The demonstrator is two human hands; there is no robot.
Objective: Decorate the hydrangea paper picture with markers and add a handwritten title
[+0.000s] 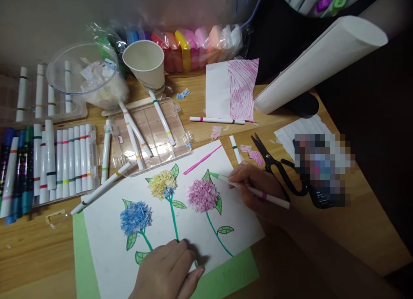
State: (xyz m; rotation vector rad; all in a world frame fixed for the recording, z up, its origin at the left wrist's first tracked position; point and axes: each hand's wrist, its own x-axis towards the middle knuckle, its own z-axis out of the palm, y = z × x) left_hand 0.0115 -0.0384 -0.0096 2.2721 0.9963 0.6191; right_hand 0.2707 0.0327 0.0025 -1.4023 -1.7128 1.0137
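Desk: from where I stand, wood-grained [38, 256], with bagged colored blocks [189, 47] along the back and a paper cup [144, 58] beside a clear tub [82, 91].
Drawing: the white sheet [109, 256] lies in front of the person, overlapping a green sheet [232, 273].
Flowers: blue [135, 218], yellow [162, 183] and pink [202, 195], fluffy heads above green stems.
Right hand: its fingers [237, 172] pinch a white marker [258, 193], the pale-green tip at a leaf [207, 175] atop the pink flower.
Left hand: curled [166, 269] on the sheet's lower part; a small pale end shows by the thumb, but I can't tell whether it's gripped.
Pink stick: thin [203, 160], on the sheet above the flowers.
Scissors: black [266, 157], blades apart, lying right of the sheet.
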